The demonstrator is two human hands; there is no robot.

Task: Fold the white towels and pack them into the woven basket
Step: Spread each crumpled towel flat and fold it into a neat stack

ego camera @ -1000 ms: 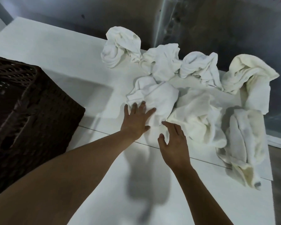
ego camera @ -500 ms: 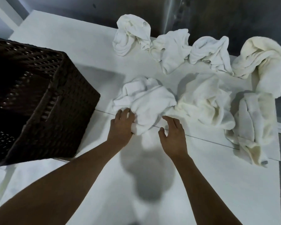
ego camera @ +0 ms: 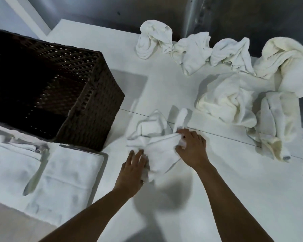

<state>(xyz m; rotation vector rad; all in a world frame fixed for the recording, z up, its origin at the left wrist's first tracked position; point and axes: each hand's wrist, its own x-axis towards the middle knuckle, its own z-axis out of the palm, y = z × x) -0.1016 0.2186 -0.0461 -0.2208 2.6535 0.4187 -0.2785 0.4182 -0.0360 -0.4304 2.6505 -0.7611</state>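
Hands work at a crumpled white terry towel (ego camera: 156, 147) on the white tabletop (ego camera: 234, 180), just to the right of the dark brown woven basket (ego camera: 87, 109). The left hand (ego camera: 132, 172) has its fingers curled into the towel's near edge, and the right hand (ego camera: 191, 147) pinches a bunched corner of the same towel on the side away from the basket. Six more rumpled white towels (ego camera: 226, 100) lie in a heap well right of the basket and beyond it, along the table's far edge. Flat folded white towels (ego camera: 65, 175) lie just in front of the basket, touching its base. The basket's inside is dark, and I cannot tell what it holds. One heap towel carries a small grey tag (ego camera: 286, 157), too small to read; no other writing is legible.
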